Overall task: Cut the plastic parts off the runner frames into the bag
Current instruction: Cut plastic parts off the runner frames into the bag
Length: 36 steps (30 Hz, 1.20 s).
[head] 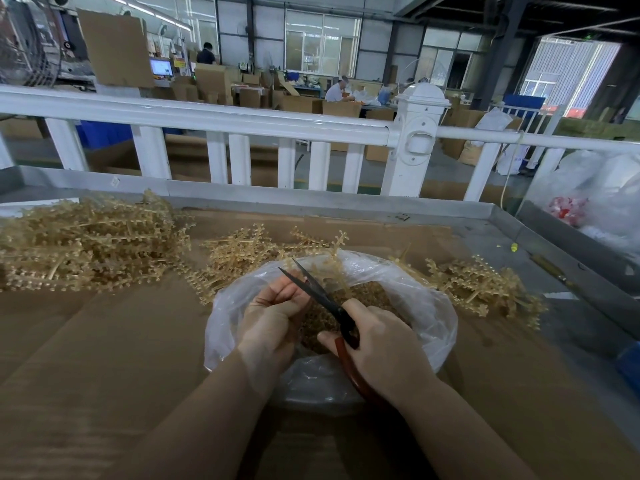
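Tan frame pinched in left hand over the bag; right hand grips scissors, blades apart, mid-trimming. Next snip needs lining up.

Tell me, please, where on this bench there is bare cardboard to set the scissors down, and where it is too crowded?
Bare cardboard lies on the near left, between the big runner pile and the bag. Crowded: the back left under that pile, the strip behind the bag with loose runners, and the bag's right, where another cluster sprawls.
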Each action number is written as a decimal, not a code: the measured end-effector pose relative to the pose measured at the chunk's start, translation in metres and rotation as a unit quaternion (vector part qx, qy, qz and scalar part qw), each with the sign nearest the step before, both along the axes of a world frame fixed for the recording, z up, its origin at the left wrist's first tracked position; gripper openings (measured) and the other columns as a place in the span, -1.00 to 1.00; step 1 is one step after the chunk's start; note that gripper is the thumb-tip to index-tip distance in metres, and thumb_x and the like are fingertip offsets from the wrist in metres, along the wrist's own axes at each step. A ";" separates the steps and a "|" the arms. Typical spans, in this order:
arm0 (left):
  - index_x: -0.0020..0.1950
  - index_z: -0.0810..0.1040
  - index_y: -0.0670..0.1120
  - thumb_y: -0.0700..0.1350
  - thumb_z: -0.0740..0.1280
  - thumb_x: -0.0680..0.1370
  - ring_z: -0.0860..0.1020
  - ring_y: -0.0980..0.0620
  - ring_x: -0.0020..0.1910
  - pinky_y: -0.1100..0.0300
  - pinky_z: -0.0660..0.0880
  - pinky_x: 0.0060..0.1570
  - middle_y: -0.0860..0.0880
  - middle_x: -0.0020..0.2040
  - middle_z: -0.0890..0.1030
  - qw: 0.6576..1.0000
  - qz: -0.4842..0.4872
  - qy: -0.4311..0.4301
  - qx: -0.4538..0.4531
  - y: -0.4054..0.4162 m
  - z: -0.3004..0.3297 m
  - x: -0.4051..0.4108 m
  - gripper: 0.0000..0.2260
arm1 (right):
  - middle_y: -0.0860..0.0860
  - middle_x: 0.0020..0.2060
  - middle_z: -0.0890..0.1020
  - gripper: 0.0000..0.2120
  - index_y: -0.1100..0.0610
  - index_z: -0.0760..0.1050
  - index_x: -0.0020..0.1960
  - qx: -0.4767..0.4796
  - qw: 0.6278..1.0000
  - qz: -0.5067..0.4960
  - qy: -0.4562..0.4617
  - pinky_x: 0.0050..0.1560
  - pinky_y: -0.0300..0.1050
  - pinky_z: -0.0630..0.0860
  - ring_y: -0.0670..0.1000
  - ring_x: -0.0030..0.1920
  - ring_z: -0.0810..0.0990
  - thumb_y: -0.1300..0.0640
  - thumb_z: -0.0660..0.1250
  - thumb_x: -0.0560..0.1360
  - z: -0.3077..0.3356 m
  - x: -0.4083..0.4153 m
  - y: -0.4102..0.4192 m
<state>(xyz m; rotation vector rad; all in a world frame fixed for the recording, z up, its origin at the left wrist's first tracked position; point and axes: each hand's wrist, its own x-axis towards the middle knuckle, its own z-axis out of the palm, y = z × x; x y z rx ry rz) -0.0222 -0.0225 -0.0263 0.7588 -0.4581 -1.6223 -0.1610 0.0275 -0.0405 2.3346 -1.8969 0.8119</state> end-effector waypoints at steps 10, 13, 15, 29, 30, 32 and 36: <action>-0.05 0.56 -0.22 -0.53 0.09 0.53 0.67 0.08 -0.30 0.26 0.59 -0.19 -0.13 -0.15 0.64 0.999 -0.018 0.028 0.016 0.000 0.003 0.003 -0.68 | -0.09 -0.18 0.49 -0.66 -0.04 0.34 0.00 0.003 1.000 -0.009 0.008 -0.09 -0.23 0.39 -0.07 -0.12 0.46 -0.30 0.12 0.49 -0.002 0.003 0.000; -0.03 0.56 -0.21 -0.52 0.09 0.54 0.67 0.08 -0.29 0.27 0.59 -0.20 -0.12 -0.16 0.65 0.999 -0.023 0.028 0.017 0.000 0.003 0.003 -0.67 | -0.10 -0.24 0.47 -0.68 -0.03 0.34 -0.03 -0.003 1.000 -0.012 0.013 -0.15 -0.24 0.38 -0.07 -0.18 0.45 -0.29 0.12 0.50 -0.002 0.005 0.000; -0.04 0.57 -0.22 -0.52 0.09 0.53 0.67 0.08 -0.30 0.28 0.60 -0.22 -0.11 -0.21 0.67 0.999 -0.029 0.031 0.011 0.001 0.002 0.004 -0.68 | -0.10 -0.25 0.46 -0.67 -0.02 0.36 -0.01 -0.013 0.999 -0.018 0.029 -0.18 -0.24 0.37 -0.08 -0.21 0.44 -0.28 0.14 0.51 -0.002 0.006 0.001; -0.06 0.57 -0.23 -0.53 0.13 0.50 0.67 0.09 -0.31 0.31 0.60 -0.26 -0.12 -0.22 0.62 0.999 -0.033 0.018 -0.011 0.002 0.001 0.003 -0.70 | -0.11 -0.32 0.39 -0.66 0.04 0.43 0.01 -0.033 0.997 -0.038 0.052 -0.31 -0.24 0.32 -0.09 -0.34 0.36 -0.24 0.19 0.51 0.000 0.007 0.003; -0.06 0.57 -0.23 -0.53 0.13 0.50 0.67 0.09 -0.30 0.31 0.60 -0.26 -0.11 -0.25 0.65 0.999 -0.035 0.015 -0.013 0.002 0.001 0.003 -0.70 | -0.11 -0.33 0.39 -0.66 0.04 0.44 0.00 -0.039 0.997 -0.039 0.051 -0.32 -0.24 0.30 -0.10 -0.35 0.35 -0.23 0.20 0.51 0.000 0.008 0.003; -0.05 0.57 -0.23 -0.53 0.13 0.50 0.67 0.09 -0.29 0.31 0.60 -0.25 -0.08 -0.28 0.68 0.999 -0.037 0.009 -0.016 0.002 0.001 0.003 -0.70 | -0.10 -0.34 0.41 -0.67 0.04 0.44 0.00 -0.044 0.997 -0.040 0.050 -0.33 -0.25 0.29 -0.10 -0.36 0.35 -0.23 0.21 0.51 0.000 0.008 0.003; -0.06 0.57 -0.24 -0.53 0.15 0.48 0.67 0.08 -0.30 0.30 0.60 -0.28 -0.12 -0.24 0.64 0.999 -0.032 0.010 -0.018 0.002 0.002 0.002 -0.71 | -0.05 -0.31 0.50 -0.65 0.05 0.45 0.03 -0.039 0.997 -0.039 0.047 -0.32 -0.24 0.30 -0.09 -0.35 0.36 -0.23 0.19 0.52 -0.001 0.007 0.003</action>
